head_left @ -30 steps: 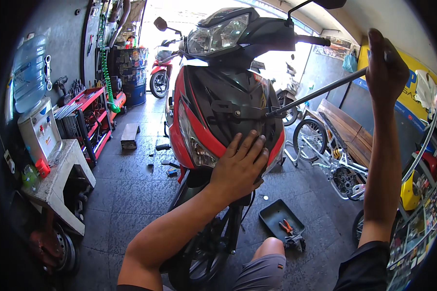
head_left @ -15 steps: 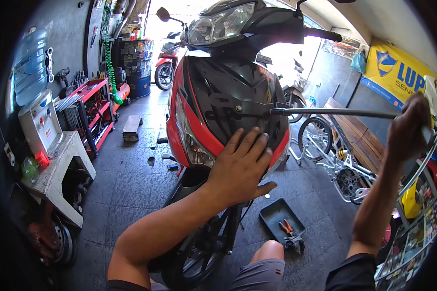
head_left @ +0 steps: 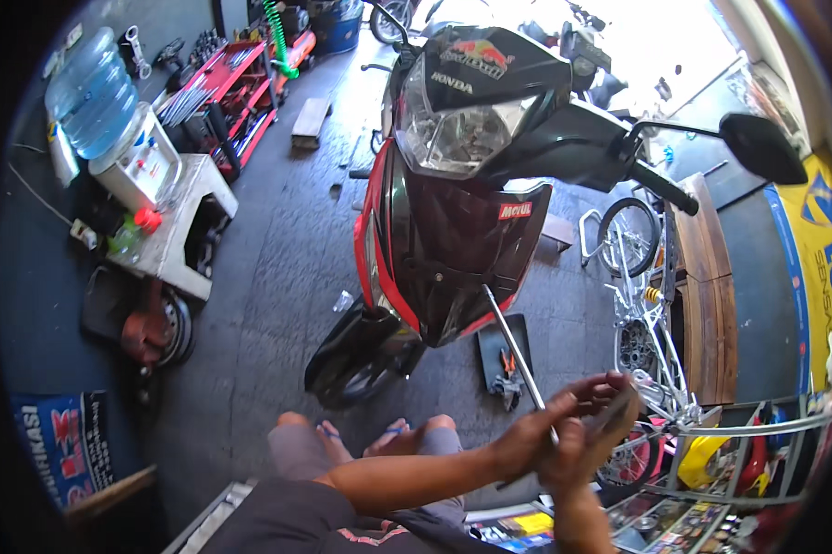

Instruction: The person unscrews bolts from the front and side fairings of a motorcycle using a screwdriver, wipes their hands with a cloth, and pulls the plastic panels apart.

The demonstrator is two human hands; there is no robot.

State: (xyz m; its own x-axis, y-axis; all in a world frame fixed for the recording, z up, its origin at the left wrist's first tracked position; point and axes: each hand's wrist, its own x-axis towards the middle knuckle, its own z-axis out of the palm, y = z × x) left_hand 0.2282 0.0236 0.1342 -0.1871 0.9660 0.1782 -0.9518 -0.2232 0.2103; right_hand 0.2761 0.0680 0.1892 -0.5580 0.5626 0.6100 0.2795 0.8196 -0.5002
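Note:
A long T-handle wrench (head_left: 518,346) slants from the front panel (head_left: 448,231) of a red and black motorbike down toward me. Its tip meets the panel low on the right side, beside a small round fastener. Both my hands are together at the near end, around the dark crossbar. My left hand (head_left: 527,443) reaches across from the left and closes about the shaft and bar. My right hand (head_left: 573,462) grips the bar from below, fingers partly overlapped with the left ones. The headlight (head_left: 462,129) is above the panel.
A black tray (head_left: 487,355) with orange-handled pliers (head_left: 507,362) lies on the floor beside the bike. The right mirror (head_left: 762,148) juts out. A bare silver frame (head_left: 651,323) stands at right. At left are a white table (head_left: 194,189) and a red tool cart (head_left: 241,69).
My left hand has left the panel and joined the right hand at the wrench handle. The wrench, level before, now points down toward me. The view has shifted, putting the bike farther off.

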